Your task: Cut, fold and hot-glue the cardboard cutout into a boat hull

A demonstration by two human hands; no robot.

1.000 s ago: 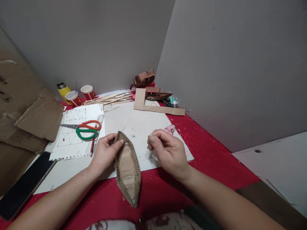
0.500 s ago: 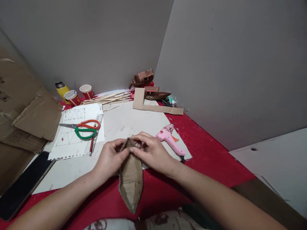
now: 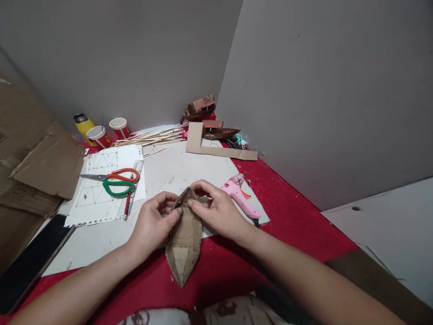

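A small boat-shaped cardboard shell [image 3: 186, 239], pointed at both ends and open on top, is held above the front of the table. My left hand [image 3: 157, 219] grips its left wall, the thumb inside and the fingers outside. On the far right side my right hand [image 3: 214, 207] pinches the wall near the far tip, its thumb also inside. Part of each hand's fingers is hidden behind the cardboard. Just beyond my right hand lies a pink glue gun [image 3: 240, 196] on the white board.
Scissors [image 3: 118, 182], a ruler and a pencil [image 3: 127, 203] lie on marked paper [image 3: 81, 212]. Behind are thin sticks [image 3: 152, 136], paper cups [image 3: 119, 128], a yellow bottle [image 3: 84, 128], an L-shaped cardboard piece [image 3: 194, 140] and brown model boats [image 3: 221, 132]. Folded cardboard [image 3: 47, 167] and a dark phone-like slab [image 3: 32, 262] are left.
The shell's near tip has moved up and slightly left, and its far tip slightly right and up. My right hand has risen a little, and the two thumbs are farther apart.
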